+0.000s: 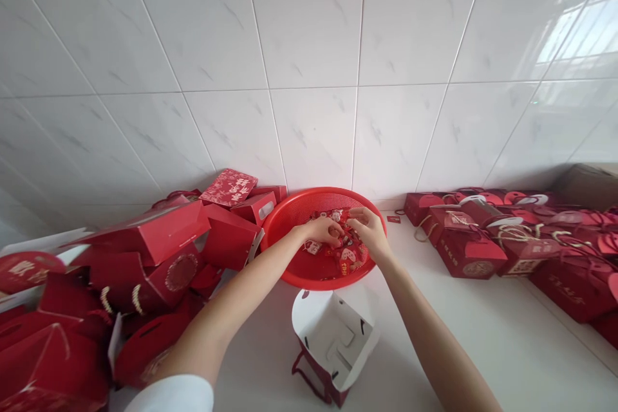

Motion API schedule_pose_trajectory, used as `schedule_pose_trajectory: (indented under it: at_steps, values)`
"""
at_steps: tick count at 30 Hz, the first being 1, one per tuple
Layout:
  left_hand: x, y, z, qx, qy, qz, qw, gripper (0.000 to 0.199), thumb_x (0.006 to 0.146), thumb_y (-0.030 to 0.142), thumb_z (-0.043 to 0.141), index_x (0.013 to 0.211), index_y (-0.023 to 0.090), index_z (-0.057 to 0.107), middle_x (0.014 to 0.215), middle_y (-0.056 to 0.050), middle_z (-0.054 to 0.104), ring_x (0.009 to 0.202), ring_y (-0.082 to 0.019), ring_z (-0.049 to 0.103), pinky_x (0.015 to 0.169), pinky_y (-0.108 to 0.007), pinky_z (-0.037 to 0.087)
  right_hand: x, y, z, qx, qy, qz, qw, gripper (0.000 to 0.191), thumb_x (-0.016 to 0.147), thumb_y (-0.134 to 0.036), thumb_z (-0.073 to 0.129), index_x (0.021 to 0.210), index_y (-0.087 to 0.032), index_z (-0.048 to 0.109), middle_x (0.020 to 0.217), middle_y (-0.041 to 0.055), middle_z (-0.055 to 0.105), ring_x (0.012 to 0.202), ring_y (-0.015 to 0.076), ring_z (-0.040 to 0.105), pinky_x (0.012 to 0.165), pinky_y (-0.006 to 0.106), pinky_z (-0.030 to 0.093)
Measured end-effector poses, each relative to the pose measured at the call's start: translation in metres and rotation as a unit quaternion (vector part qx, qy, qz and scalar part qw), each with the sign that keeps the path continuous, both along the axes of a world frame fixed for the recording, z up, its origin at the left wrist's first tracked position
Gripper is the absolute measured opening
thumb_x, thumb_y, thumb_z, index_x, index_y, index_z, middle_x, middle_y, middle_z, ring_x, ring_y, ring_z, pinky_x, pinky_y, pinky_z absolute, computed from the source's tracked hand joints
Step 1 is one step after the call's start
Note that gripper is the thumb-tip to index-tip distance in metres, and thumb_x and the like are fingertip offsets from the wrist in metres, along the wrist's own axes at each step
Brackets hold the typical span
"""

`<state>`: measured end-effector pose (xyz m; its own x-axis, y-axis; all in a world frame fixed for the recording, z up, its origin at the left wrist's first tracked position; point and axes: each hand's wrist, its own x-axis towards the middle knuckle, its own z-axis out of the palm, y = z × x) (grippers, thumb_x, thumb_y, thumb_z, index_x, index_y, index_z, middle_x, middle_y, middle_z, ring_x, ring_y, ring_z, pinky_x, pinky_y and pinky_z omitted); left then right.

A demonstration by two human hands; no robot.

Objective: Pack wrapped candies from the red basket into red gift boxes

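Note:
Both hands reach into a round red plastic basket (pixel 284 275) that holds many small red printed packets (pixel 348 257), some with white figures. My left hand (pixel 324 230) is closed over the packets near the middle, its fingers curled; what is in them is too small to make out. Beside it, toward the basket's right side, my right hand (pixel 367 232) has bent fingers and thumb drawn together; anything between them is hidden. Just in front of the basket stands an open gift box (pixel 333 335), white inside and dark red outside, with a red cord handle at its left.
Red folded boxes (pixel 159 232) are heaped on the left. Several closed red gift boxes (pixel 466 251) with cord handles stand in rows on the right. A small red packet (pixel 394 219) lies on the white counter (pixel 425 309). Behind is a tiled wall (pixel 313 129).

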<state>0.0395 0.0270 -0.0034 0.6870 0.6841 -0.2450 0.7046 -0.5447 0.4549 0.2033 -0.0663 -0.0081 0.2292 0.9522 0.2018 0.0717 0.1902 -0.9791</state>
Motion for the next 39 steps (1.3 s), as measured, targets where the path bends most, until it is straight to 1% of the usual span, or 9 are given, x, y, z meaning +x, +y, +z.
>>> schedule_pose_trajectory:
  at_steps: [3, 9, 11, 17, 20, 24, 28, 35, 39]
  values:
    - [0.007, 0.000, -0.005, 0.019, 0.037, -0.035, 0.999, 0.062, 0.058, 0.040, 0.090, 0.117, 0.031, 0.075, 0.099, -0.001, 0.073, 0.099, -0.027, 0.068, 0.077, -0.027, 0.049, 0.001, 0.001, -0.001, 0.002, -0.001, -0.010, 1.000, 0.024, 0.069, -0.032, 0.065, 0.090, -0.021, 0.067, 0.099, 0.0077, 0.073, 0.099, 0.0257, 0.068, 0.079, 0.035, 0.058]
    - [0.010, -0.002, 0.003, 0.046, 0.122, -0.019, 0.991, 0.089, 0.047, 0.045, 0.093, 0.131, 0.030, 0.068, 0.128, -0.008, 0.068, 0.115, -0.036, 0.063, 0.087, -0.034, 0.050, 0.003, 0.002, 0.000, -0.009, -0.008, -0.002, 1.000, 0.027, 0.068, -0.034, 0.065, 0.092, -0.021, 0.066, 0.101, 0.0080, 0.074, 0.095, 0.0251, 0.069, 0.076, 0.035, 0.056]
    - [0.009, -0.003, 0.007, 0.035, 0.143, -0.011, 0.989, 0.083, 0.046, 0.042, 0.093, 0.125, 0.030, 0.071, 0.124, -0.007, 0.070, 0.113, -0.035, 0.064, 0.087, -0.033, 0.050, 0.003, 0.001, 0.001, -0.010, -0.006, -0.006, 1.000, 0.028, 0.068, -0.034, 0.065, 0.092, -0.021, 0.066, 0.101, 0.0082, 0.073, 0.093, 0.0252, 0.069, 0.076, 0.036, 0.056]
    - [0.003, -0.008, 0.017, 0.007, 0.140, 0.032, 0.990, 0.030, 0.060, 0.023, 0.077, 0.090, 0.025, 0.079, 0.089, -0.002, 0.075, 0.087, -0.026, 0.068, 0.072, -0.028, 0.049, 0.002, -0.002, 0.004, -0.014, 0.004, -0.005, 1.000, 0.031, 0.066, -0.035, 0.064, 0.093, -0.020, 0.065, 0.101, 0.0087, 0.072, 0.094, 0.0253, 0.068, 0.077, 0.036, 0.055]
    - [0.002, -0.010, 0.021, -0.003, 0.135, 0.030, 0.990, 0.030, 0.059, 0.017, 0.073, 0.088, 0.024, 0.079, 0.080, 0.000, 0.073, 0.079, -0.022, 0.066, 0.069, -0.027, 0.047, 0.001, -0.001, 0.004, -0.013, 0.007, -0.003, 1.000, 0.030, 0.066, -0.035, 0.064, 0.092, -0.021, 0.065, 0.100, 0.0083, 0.072, 0.093, 0.0248, 0.068, 0.077, 0.036, 0.055]
    - [0.006, -0.012, 0.019, -0.007, 0.142, 0.039, 0.989, 0.017, 0.057, 0.026, 0.081, 0.072, 0.023, 0.073, 0.070, 0.001, 0.067, 0.072, -0.020, 0.062, 0.064, -0.029, 0.044, 0.001, -0.001, 0.003, -0.011, 0.009, -0.007, 1.000, 0.029, 0.065, -0.035, 0.065, 0.090, -0.021, 0.066, 0.099, 0.0076, 0.073, 0.092, 0.0246, 0.068, 0.076, 0.035, 0.055]
    - [0.008, -0.011, 0.013, -0.012, 0.140, 0.049, 0.989, 0.028, 0.051, 0.029, 0.086, 0.058, 0.021, 0.060, 0.063, 0.003, 0.059, 0.067, -0.019, 0.057, 0.059, -0.029, 0.039, 0.001, -0.002, 0.004, -0.010, 0.023, -0.006, 1.000, 0.028, 0.065, -0.035, 0.067, 0.090, -0.021, 0.067, 0.098, 0.0066, 0.073, 0.092, 0.0249, 0.068, 0.074, 0.035, 0.054]
    - [0.000, -0.004, 0.014, -0.013, 0.003, 0.046, 0.999, 0.028, 0.061, 0.020, 0.070, 0.055, 0.021, 0.043, 0.056, 0.005, 0.045, 0.055, -0.013, 0.043, 0.052, -0.029, 0.031, 0.000, 0.000, 0.005, -0.009, 0.083, -0.026, 0.996, 0.030, 0.062, -0.034, 0.068, 0.089, -0.021, 0.067, 0.095, 0.0067, 0.071, 0.084, 0.0223, 0.065, 0.068, 0.034, 0.052]
    - [-0.003, -0.004, 0.017, -0.069, -0.069, 0.065, 0.993, 0.019, 0.063, 0.020, 0.065, 0.057, 0.021, 0.047, 0.058, 0.004, 0.053, 0.057, -0.015, 0.051, 0.055, -0.027, 0.038, 0.000, 0.003, 0.002, -0.002, 0.104, -0.037, 0.994, 0.029, 0.062, -0.034, 0.068, 0.088, -0.020, 0.067, 0.093, 0.0061, 0.070, 0.082, 0.0216, 0.064, 0.068, 0.035, 0.053]
